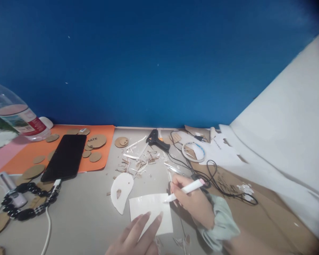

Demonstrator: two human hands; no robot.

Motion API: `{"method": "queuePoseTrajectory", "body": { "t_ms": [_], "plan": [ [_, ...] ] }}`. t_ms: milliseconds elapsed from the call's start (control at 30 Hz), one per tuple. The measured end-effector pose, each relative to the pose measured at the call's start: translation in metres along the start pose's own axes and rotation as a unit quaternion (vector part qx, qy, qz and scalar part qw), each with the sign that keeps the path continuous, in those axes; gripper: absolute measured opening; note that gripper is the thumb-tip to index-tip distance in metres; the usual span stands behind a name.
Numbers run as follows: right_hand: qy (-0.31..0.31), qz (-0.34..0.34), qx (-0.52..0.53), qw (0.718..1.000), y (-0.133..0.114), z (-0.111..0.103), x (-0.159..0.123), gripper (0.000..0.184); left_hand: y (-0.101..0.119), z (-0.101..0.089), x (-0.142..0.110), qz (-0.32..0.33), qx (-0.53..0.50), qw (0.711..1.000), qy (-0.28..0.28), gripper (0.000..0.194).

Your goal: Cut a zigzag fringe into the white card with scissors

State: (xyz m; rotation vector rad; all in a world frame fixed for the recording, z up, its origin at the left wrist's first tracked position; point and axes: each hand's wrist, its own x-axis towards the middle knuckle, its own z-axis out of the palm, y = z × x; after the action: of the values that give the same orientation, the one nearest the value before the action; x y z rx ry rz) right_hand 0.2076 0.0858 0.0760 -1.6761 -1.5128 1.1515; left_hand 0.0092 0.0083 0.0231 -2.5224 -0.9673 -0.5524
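My right hand (188,198) grips a white marker (187,189) with a pinkish end, its tip at the upper right part of a white card (151,205). On the card's lower part my left hand (140,235) lies with its fingers stretched out. Just left of the card is a white cut-out piece (122,191), curved on one side, with a small brown patch on it. Behind my right hand lies a slim silvery tool (174,168), partly hidden; its kind is unclear.
A black glue gun (158,140) lies among paper and cardboard scraps (143,161). Its cord curls right, near a tape roll (193,152). On the left are a phone (66,156), cardboard discs (97,141), a black beaded bracelet (26,214) and a plastic bottle (21,117). A blue wall (159,63) stands behind.
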Motion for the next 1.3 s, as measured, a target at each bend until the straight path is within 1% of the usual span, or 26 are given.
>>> {"method": "queuePoseTrajectory", "body": {
  "t_ms": [100,233,300,467,667,767,933,1067,1133,1200,1300],
  "plan": [
    [-0.032,-0.032,-0.023,0.999,0.002,-0.001,0.0,0.022,0.001,0.002,-0.001,-0.001,0.004,1.0,0.006,0.019],
    [-0.039,-0.046,-0.039,0.997,0.004,-0.001,0.001,0.022,-0.001,0.0,0.0,0.008,0.006,1.0,-0.001,0.019],
    [-0.033,-0.04,-0.042,0.998,0.006,0.0,0.002,0.022,-0.002,-0.001,0.002,0.009,0.004,1.0,0.001,0.02],
    [-0.015,-0.011,-0.036,0.999,0.009,0.001,0.004,0.021,-0.002,-0.003,0.004,-0.001,0.0,1.0,0.028,0.021],
    [-0.013,-0.003,-0.014,1.0,0.006,0.001,0.004,0.019,0.0,-0.004,0.002,-0.008,0.0,1.0,0.0,0.017],
    [-0.003,0.001,0.003,1.0,0.007,0.002,0.005,0.02,0.0,-0.005,0.003,-0.013,-0.001,1.0,0.004,0.015],
    [0.01,0.008,0.049,0.999,0.007,0.0,0.009,0.02,-0.001,-0.007,0.006,-0.011,-0.002,1.0,-0.004,0.02],
    [0.016,0.009,0.067,0.998,0.004,-0.001,0.008,0.022,-0.005,-0.007,0.003,0.001,0.014,0.999,0.03,0.02],
    [0.006,0.011,0.063,0.998,0.002,0.0,0.006,0.022,-0.005,-0.005,0.002,0.007,0.019,0.999,0.029,0.019],
    [-0.008,0.009,0.053,0.999,0.001,0.0,0.004,0.021,-0.005,-0.001,0.002,0.011,0.013,0.999,0.039,0.019],
    [-0.023,-0.002,0.039,0.999,0.002,0.001,0.003,0.022,-0.006,0.005,0.006,0.016,-0.016,0.996,0.087,0.025]
  ]
}}
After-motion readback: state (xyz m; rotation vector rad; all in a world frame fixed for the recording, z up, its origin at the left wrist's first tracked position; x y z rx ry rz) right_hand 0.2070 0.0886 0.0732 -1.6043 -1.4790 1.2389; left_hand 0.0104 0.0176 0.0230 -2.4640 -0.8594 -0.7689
